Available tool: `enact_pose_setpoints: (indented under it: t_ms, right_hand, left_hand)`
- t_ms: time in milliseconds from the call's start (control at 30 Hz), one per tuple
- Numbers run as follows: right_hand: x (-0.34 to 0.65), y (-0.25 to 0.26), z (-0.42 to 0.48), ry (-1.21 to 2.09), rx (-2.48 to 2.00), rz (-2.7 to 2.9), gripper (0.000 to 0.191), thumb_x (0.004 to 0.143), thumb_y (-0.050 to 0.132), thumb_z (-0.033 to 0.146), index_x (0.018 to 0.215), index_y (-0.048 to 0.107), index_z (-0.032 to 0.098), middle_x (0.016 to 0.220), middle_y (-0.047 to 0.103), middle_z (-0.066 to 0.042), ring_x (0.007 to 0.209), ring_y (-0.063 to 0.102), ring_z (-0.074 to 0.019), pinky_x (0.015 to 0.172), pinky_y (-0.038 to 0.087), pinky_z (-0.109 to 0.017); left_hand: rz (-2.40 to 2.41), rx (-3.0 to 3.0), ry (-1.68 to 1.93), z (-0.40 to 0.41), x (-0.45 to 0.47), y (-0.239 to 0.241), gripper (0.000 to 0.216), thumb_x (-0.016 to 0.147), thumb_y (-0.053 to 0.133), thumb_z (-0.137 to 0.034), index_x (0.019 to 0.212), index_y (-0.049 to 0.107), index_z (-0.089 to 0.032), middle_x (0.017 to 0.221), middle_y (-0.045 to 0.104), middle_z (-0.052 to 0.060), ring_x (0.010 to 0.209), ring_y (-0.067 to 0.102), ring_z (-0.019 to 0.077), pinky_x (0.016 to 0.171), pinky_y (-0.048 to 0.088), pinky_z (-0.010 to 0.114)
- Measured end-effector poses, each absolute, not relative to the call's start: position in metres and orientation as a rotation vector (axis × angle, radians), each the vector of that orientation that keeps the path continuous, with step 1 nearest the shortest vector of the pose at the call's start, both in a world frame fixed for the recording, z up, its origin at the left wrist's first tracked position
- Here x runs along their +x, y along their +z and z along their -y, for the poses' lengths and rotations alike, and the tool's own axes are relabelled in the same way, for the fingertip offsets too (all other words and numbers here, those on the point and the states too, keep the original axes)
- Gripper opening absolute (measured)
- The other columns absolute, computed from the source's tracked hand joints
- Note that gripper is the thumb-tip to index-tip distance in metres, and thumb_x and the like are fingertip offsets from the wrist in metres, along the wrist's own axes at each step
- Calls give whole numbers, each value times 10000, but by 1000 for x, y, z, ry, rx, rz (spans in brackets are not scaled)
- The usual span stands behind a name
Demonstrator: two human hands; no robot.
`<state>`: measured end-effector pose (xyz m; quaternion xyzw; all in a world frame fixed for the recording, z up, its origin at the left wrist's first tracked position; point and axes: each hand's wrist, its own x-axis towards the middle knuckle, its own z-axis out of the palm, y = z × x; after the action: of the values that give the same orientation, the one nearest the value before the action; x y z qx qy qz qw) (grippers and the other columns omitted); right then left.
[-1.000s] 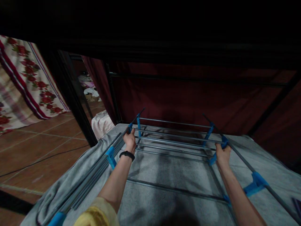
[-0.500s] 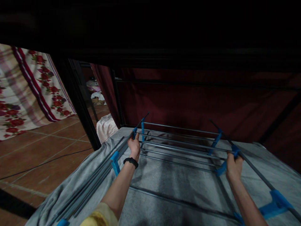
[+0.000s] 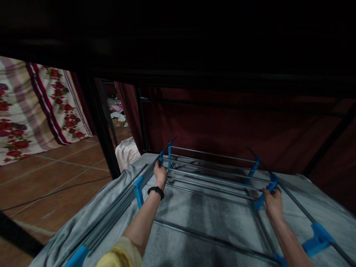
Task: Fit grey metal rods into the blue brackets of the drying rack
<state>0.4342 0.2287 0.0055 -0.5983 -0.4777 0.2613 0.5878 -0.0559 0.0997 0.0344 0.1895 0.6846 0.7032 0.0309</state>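
A folding drying rack of grey metal rods and blue plastic joints lies flat on a grey blanket. My left hand, with a black band on the wrist, is closed round the rack's left side rod near a blue joint. My right hand is closed round the right side rod at another blue joint. Both arms stretch forward over the blanket. A folded bundle of rods runs along the rack's left edge.
A dark red curtain hangs behind the rack. A black post stands at the left. Beyond it are brown floor tiles, a floral cloth and a pale bundle. Darkness covers the top of the view.
The view has shifted, so the rack sits slightly lower and further right. Both hands keep their grip on the side rods; the right hand has slid a little down the frame.
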Motion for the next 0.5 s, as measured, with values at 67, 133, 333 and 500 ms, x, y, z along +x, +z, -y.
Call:
enact_pose_setpoints:
  t_ms: [67, 133, 333, 500]
  right_hand:
    - [435, 1, -238, 588, -1376, 1128, 367, 656, 630, 480, 910, 515, 242, 785, 537, 14, 771, 525, -218, 797, 452, -425]
    - [435, -4, -245, 565, -1385, 1154, 365, 666, 611, 479, 919, 498, 243, 794, 530, 18, 772, 522, -212, 805, 448, -422]
    - [436, -14, -251, 512, -1520, 1196, 407, 673, 556, 453, 1017, 488, 246, 815, 513, 11, 788, 523, -236, 847, 449, -449]
    - [441, -23, -249, 570, -1531, 1248, 488, 653, 570, 433, 1096, 497, 244, 874, 559, -7, 877, 568, -256, 917, 455, -446]
  left_hand:
    - [-2126, 610, 2151, -101, -59, 38, 588, 765, 472, 15, 1311, 633, -133, 1340, 687, 122, 1313, 591, 223, 1165, 388, 348]
    - [-2138, 644, 2126, -102, -61, 39, 609, 751, 467, 26, 1315, 631, -138, 1336, 689, 118, 1311, 593, 221, 1157, 396, 339]
    - [-2141, 690, 2048, -103, -63, 30, 624, 710, 495, 39, 1282, 645, -160, 1329, 690, 120, 1332, 580, 258, 1176, 380, 385]
    - [-2128, 685, 2039, -102, -57, 17, 638, 702, 510, 0, 1312, 613, -157, 1314, 694, 127, 1303, 602, 259, 1148, 412, 395]
